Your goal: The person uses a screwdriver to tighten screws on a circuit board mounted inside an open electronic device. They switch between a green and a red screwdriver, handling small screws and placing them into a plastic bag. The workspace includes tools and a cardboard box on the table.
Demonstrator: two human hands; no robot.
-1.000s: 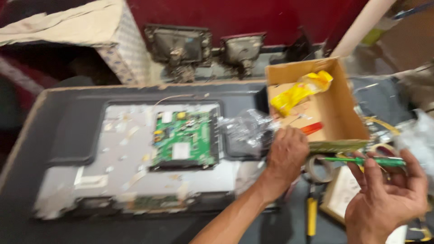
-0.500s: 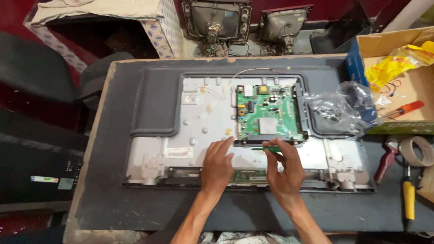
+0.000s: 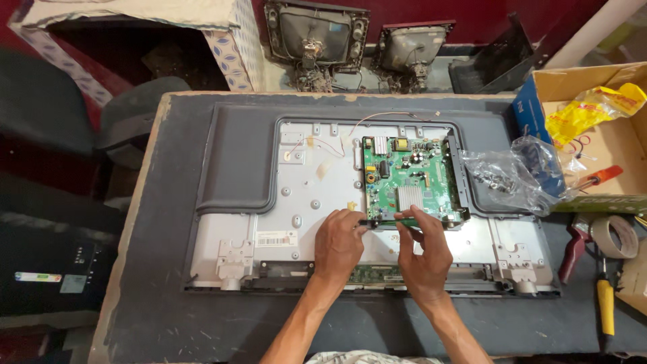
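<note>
A flat television (image 3: pixel 236 162) lies face down on a dark table (image 3: pixel 151 296), its rear cover off and the grey metal back plate (image 3: pixel 317 192) bare. A green circuit board (image 3: pixel 411 176) sits right of the plate's centre. Both hands are at the board's lower edge. My right hand (image 3: pixel 423 255) grips a green-handled screwdriver (image 3: pixel 381 221) lying level, its dark shaft pointing left. My left hand (image 3: pixel 339 243) pinches the tip of that shaft with curled fingers. Thin red wires (image 3: pixel 323 145) run across the plate left of the board.
A clear plastic bag (image 3: pixel 512 176) with screws lies right of the board. Behind it a cardboard box (image 3: pixel 617 145) holds a yellow bag (image 3: pixel 593 108) and a red-handled screwdriver (image 3: pixel 600 178). Red pliers (image 3: pixel 573 246), a tape roll (image 3: pixel 617 236) and a yellow-handled tool (image 3: pixel 605 307) sit at right. Two old picture tubes (image 3: pixel 317 34) stand behind.
My view swung from the box back over the television. Both hands came from the right side to the board's lower edge, the right one bringing the green screwdriver, and the left now pinches its tip.
</note>
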